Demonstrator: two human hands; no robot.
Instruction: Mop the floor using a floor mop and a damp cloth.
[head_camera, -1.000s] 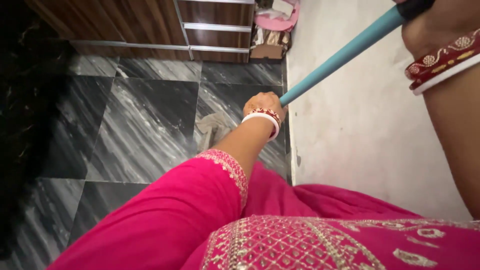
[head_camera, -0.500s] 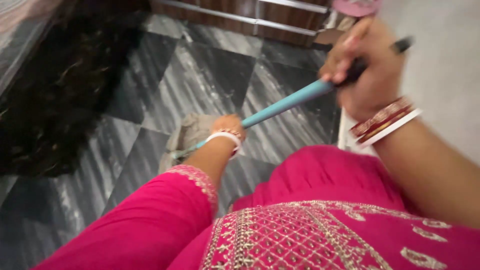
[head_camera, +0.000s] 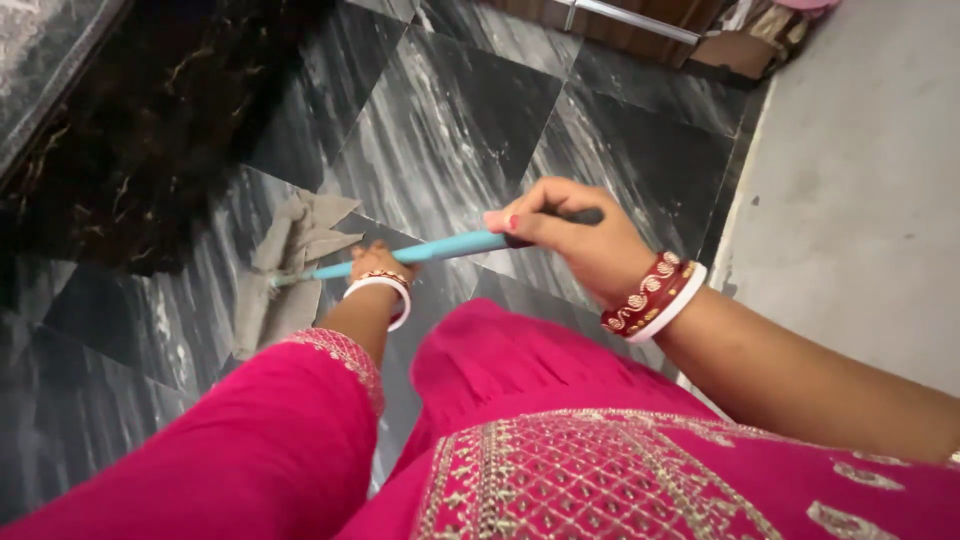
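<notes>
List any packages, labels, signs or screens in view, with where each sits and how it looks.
Cardboard box: brown, partly seen at the top right of the view, on the floor at the foot of the wooden cabinet, beside the grey wall.
Labels, signs, screens: none visible.
</notes>
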